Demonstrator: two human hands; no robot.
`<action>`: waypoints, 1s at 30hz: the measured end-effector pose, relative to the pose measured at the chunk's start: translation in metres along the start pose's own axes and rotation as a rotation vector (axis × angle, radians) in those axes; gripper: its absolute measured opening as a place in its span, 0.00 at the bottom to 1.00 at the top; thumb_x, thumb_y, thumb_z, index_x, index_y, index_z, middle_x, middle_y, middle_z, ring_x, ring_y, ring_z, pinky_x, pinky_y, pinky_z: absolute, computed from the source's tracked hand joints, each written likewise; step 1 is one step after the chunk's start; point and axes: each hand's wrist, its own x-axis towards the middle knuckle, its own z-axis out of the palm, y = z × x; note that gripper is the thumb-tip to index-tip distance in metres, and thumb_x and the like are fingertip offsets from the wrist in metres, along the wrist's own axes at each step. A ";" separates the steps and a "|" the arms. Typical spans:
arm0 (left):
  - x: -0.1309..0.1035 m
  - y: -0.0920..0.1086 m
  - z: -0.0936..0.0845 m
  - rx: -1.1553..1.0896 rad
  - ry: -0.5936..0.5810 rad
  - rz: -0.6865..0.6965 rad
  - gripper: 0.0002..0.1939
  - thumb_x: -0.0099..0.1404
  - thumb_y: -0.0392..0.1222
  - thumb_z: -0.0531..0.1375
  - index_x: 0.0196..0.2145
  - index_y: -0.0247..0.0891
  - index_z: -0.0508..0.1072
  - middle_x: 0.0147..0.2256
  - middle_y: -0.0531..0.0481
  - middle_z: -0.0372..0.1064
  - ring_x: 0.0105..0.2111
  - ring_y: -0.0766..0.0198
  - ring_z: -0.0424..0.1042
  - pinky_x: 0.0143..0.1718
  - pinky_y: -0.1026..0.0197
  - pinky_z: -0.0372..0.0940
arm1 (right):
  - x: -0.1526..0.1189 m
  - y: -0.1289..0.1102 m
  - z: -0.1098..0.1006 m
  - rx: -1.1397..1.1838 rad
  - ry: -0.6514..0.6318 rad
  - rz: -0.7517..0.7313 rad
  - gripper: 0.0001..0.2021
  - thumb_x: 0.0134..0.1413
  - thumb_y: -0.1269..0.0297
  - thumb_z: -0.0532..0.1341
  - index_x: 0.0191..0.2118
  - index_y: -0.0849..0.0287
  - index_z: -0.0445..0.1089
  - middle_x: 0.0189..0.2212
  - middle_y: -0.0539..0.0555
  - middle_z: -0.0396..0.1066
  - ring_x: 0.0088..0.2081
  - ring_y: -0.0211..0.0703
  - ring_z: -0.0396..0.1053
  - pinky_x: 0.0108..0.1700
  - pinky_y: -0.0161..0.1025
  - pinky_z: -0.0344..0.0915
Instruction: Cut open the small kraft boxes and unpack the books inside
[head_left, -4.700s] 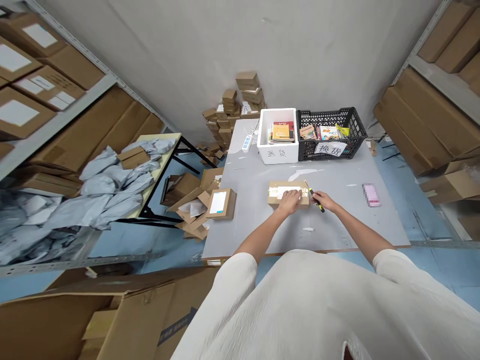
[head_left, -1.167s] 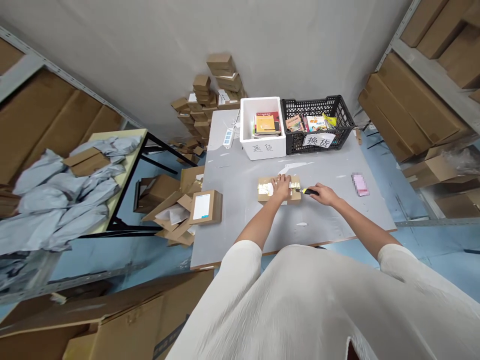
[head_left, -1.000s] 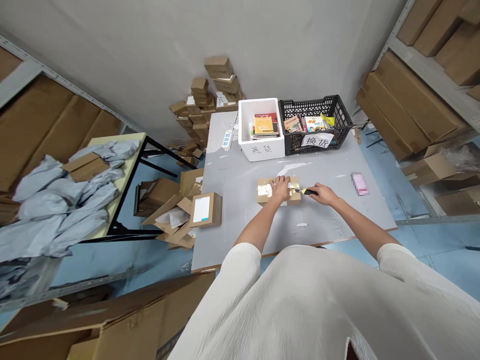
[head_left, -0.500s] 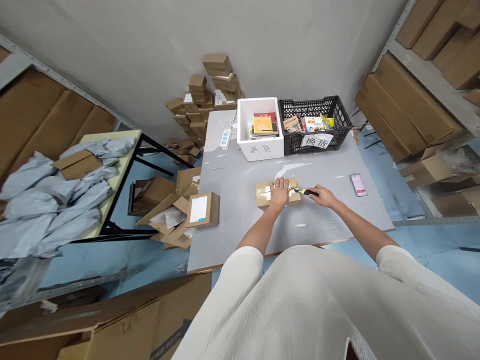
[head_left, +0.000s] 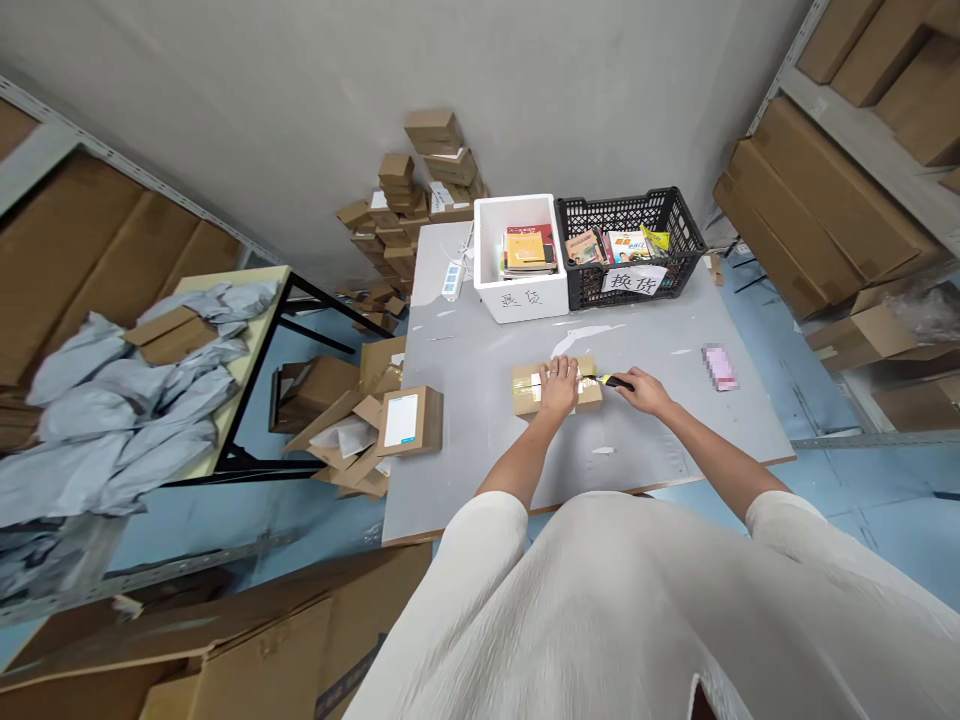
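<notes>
A small taped cardboard box [head_left: 528, 393] lies on the grey table [head_left: 472, 480] in front of me. My left hand [head_left: 559, 386] rests flat on its top, fingers spread. From the right, my right hand [head_left: 643, 390] is wrapped round a black and yellow cutter knife [head_left: 616, 382], whose blade reaches onto the right part of the box top, close to my left fingers. The blade's tip is too small to make out.
Behind the box stand a white foam bin [head_left: 523, 299] and a black crate [head_left: 679, 262], both holding books. A labelled carton [head_left: 429, 420] sits at the table's left edge, a pink blurred item [head_left: 720, 368] at right, a power strip [head_left: 452, 280] at back left.
The knife and my right hand have shifted very slightly along the box top. My left hand stays on the box. The side tables and shelves appear slightly shifted as the view moved.
</notes>
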 end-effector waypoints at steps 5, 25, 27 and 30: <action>-0.001 -0.002 -0.002 0.004 -0.023 0.012 0.33 0.78 0.44 0.52 0.78 0.45 0.58 0.77 0.34 0.55 0.78 0.40 0.52 0.76 0.30 0.44 | 0.004 0.001 0.003 -0.050 0.009 -0.046 0.23 0.75 0.54 0.58 0.70 0.45 0.74 0.55 0.59 0.75 0.52 0.53 0.75 0.51 0.41 0.69; -0.003 -0.004 0.012 -0.061 0.015 -0.015 0.33 0.79 0.47 0.49 0.78 0.37 0.61 0.79 0.34 0.52 0.79 0.41 0.49 0.78 0.30 0.38 | 0.015 0.051 -0.011 0.143 0.131 0.164 0.23 0.70 0.55 0.61 0.64 0.54 0.76 0.56 0.62 0.77 0.56 0.58 0.74 0.55 0.46 0.71; -0.003 -0.007 0.012 -0.079 -0.008 -0.005 0.35 0.77 0.46 0.51 0.78 0.36 0.59 0.80 0.33 0.48 0.80 0.41 0.47 0.78 0.30 0.37 | 0.016 0.053 -0.003 0.146 0.128 0.197 0.23 0.69 0.57 0.61 0.64 0.55 0.76 0.57 0.62 0.77 0.56 0.57 0.75 0.54 0.45 0.71; -0.009 -0.017 0.010 -0.106 -0.019 0.001 0.36 0.77 0.47 0.51 0.78 0.37 0.59 0.81 0.36 0.44 0.81 0.41 0.44 0.78 0.31 0.38 | 0.015 0.060 0.012 0.144 0.097 0.255 0.23 0.67 0.59 0.60 0.64 0.56 0.76 0.57 0.62 0.77 0.56 0.56 0.75 0.53 0.43 0.70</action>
